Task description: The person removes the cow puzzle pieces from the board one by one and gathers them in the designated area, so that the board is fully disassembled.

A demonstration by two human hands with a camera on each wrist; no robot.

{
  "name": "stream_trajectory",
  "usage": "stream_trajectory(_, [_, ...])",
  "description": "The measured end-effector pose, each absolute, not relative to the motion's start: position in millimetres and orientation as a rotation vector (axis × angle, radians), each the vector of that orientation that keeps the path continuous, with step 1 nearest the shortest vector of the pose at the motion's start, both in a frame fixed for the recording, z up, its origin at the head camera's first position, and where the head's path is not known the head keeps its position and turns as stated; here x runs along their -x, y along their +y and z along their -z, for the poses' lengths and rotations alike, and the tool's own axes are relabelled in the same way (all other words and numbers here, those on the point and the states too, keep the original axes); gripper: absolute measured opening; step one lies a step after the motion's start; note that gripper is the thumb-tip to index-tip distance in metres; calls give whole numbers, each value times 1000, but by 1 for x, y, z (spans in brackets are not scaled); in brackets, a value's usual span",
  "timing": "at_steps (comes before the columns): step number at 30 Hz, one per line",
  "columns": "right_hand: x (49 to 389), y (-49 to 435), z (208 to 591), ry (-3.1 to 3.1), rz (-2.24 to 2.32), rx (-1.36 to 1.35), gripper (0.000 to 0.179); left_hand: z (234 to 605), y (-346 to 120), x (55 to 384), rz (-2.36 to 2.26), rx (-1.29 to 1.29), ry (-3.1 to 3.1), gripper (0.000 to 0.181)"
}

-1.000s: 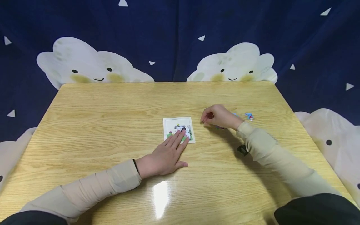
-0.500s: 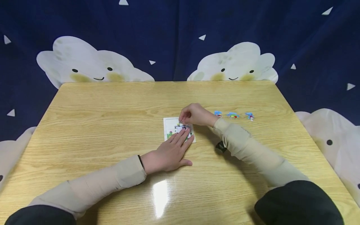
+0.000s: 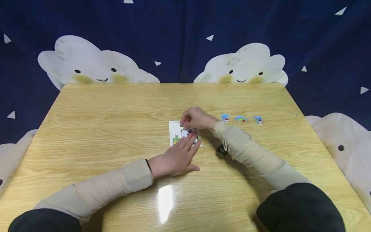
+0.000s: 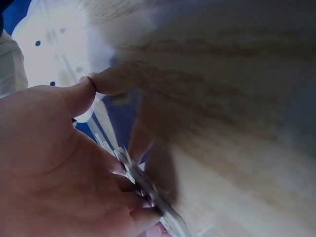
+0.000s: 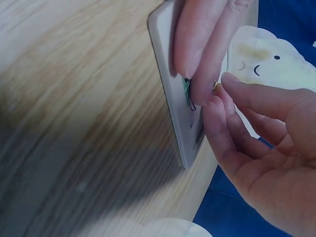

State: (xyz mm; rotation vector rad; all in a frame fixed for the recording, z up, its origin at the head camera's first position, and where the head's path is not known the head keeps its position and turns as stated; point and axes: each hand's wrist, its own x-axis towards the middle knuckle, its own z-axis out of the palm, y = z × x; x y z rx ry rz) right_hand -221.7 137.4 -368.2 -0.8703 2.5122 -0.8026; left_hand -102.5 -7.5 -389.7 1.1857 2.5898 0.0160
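A small square jigsaw puzzle tray (image 3: 171,132) with a white rim lies near the middle of the table, partly filled with green, white and black picture pieces. My left hand (image 3: 179,160) rests its straight fingers across the tray's near part, thumb spread onto the table side. Over the tray's upper right, my right hand (image 3: 197,118) pinches a puzzle piece (image 5: 216,85) between thumb and fingers, most of it hidden by them. In the right wrist view, its fingertips are right beside the left hand's fingers (image 5: 197,44) at the tray surface.
To the right of the tray lie three loose blue puzzle pieces in a row: one nearest (image 3: 225,118), a middle one (image 3: 241,119) and one farther right (image 3: 258,120). The wooden table (image 3: 116,109) ends at a dark blue curtain (image 3: 171,29) with clouds.
My right hand has moved left from beside the tray to over its upper part, uncovering the loose pieces. My left hand has slid slightly right, still on the tray.
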Motion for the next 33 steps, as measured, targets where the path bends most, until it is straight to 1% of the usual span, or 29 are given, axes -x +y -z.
stream_trajectory(10, [224, 140, 369, 2472, 900, 827, 13, 387, -7, 101, -7, -1170, 2587, 86])
stream_trajectory(20, [225, 147, 369, 2339, 1085, 858, 13, 387, -6, 102, 19, -1151, 2573, 87])
stream_trajectory(33, [225, 149, 355, 2360, 1097, 934, 12, 387, -5, 102, 27, -1152, 2576, 87])
